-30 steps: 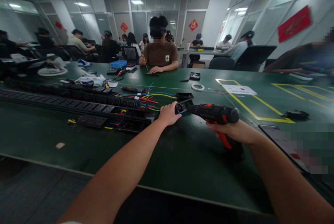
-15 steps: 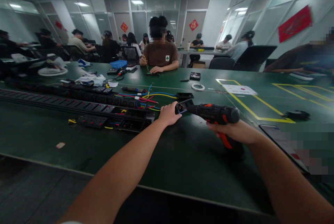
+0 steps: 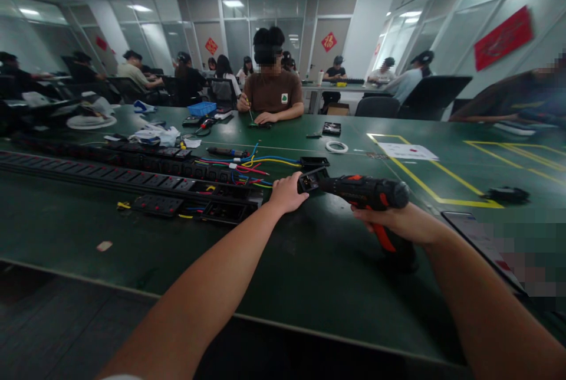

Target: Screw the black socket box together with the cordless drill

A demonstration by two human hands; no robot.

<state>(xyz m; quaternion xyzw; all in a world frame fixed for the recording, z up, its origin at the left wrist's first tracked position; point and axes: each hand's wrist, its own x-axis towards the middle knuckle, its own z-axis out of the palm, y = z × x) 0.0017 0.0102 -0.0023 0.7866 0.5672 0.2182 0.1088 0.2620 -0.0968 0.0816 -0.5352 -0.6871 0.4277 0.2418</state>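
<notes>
Head: left hand (image 3: 287, 193) holds black box (image 3: 315, 173), metal (image 3: 308, 182) inside.

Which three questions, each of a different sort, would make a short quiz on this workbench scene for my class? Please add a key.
1. Which hand holds the power drill?
2. True or false: the left hand grips a small black box.
3. Choose: the outlines on the green table, beyond the drill to the right, are A) red, B) yellow, C) blue.

Key: 1. The right hand. 2. True. 3. B.
</notes>
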